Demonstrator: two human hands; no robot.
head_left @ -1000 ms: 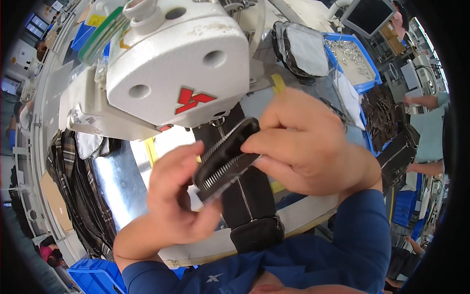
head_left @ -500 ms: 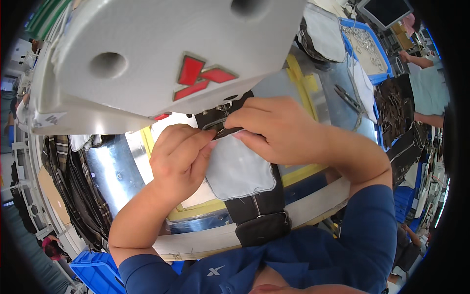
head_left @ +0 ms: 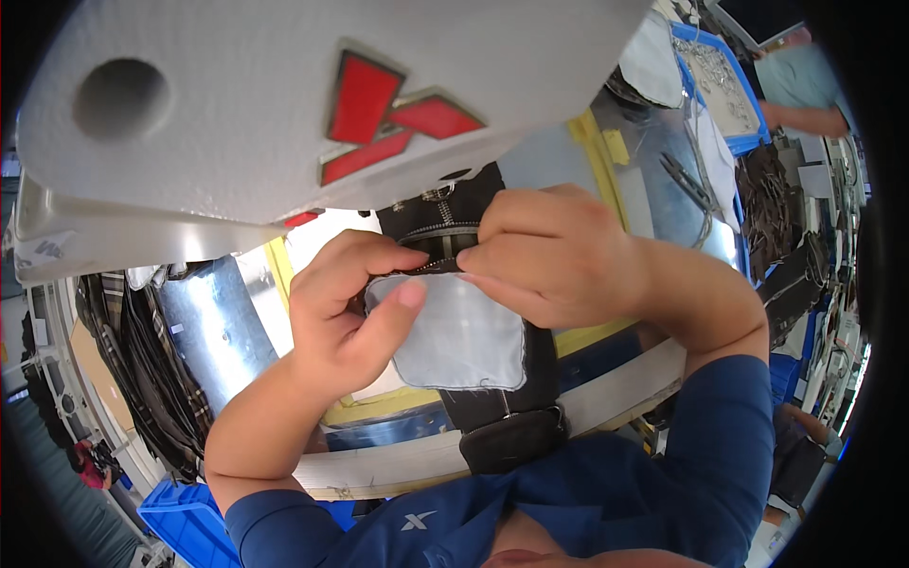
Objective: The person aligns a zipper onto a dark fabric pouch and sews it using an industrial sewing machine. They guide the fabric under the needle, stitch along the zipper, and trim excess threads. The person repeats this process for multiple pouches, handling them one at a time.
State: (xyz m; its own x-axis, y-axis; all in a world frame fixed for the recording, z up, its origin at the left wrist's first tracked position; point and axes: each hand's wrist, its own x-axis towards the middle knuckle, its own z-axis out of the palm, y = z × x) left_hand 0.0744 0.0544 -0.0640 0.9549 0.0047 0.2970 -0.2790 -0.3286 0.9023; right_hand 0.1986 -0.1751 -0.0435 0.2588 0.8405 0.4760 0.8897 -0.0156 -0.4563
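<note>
Well, at far left a stack of plaid and dark cloth (head_left: 128, 369) hangs beside the table; next comes the white sewing machine (head_left: 218, 123), looming over the work; the left hand (head_left: 346, 317) has thumb and forefinger parted, forefinger at the zip's near edge, thumb over the pale panel (head_left: 464, 336), though whether it presses I cannot tell; the panel lies between the hands, its length running from the zip (head_left: 440, 228) toward the person; the zip runs crosswise, both hands about equally near; the right hand (head_left: 554, 260) pinches its near edge, fingers closed; pliers (head_left: 689, 185) lie farther right.
</note>
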